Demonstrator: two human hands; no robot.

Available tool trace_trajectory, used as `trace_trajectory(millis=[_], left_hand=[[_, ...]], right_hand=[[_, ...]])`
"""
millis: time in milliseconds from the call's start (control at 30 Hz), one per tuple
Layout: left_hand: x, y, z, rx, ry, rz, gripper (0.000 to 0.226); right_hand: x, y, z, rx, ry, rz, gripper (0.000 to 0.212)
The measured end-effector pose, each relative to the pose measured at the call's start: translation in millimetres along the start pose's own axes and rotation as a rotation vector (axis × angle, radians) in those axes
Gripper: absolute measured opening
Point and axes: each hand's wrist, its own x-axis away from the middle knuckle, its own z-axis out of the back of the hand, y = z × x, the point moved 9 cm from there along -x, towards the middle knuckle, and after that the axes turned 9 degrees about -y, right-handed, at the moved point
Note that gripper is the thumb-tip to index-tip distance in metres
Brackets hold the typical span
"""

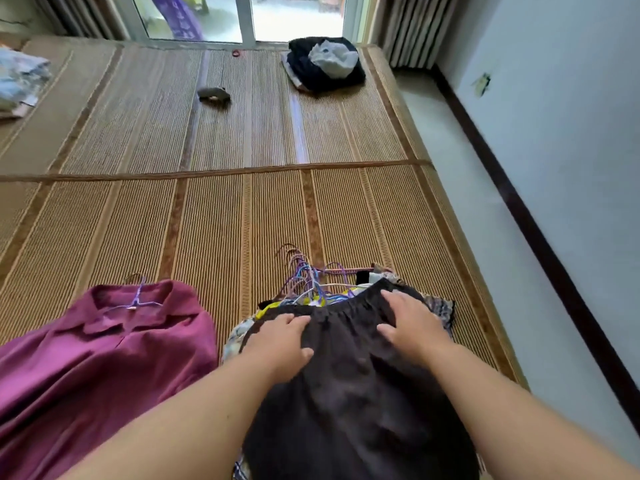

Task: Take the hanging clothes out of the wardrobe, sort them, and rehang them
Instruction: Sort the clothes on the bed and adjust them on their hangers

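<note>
A dark brown garment with an elastic waistband lies on top of a pile of clothes on the woven mat. My left hand rests flat on its upper left part, fingers spread. Near the waistband, my right hand presses flat on the upper right part. A bunch of purple and white hangers sticks out from the pile beyond the waistband. To the left lies a maroon collared shirt on a hanger of its own.
A folded dark bundle with a pale plastic bag sits at the far right of the mat. A small dark object lies mid-mat. Folded patterned fabric is at far left. A wall and dark baseboard run along the right.
</note>
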Motion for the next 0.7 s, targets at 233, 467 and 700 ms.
trace_trajectory(millis=[233,467,700], left_hand=[[-56,-12,-28,-0.034,-0.065,0.056,0.068],[-75,-25,-60,-0.052,-0.139,0.063,0.066],[-33,-28,9,0.109,0.271,0.145,0.070]], right_hand=[[-89,39,-19,-0.213,0.023,-0.114,0.058],[-112,51,-21,0.009,-0.066,-0.225,0.090],[-61,27,13,-0.292,0.064,0.094,0.022]])
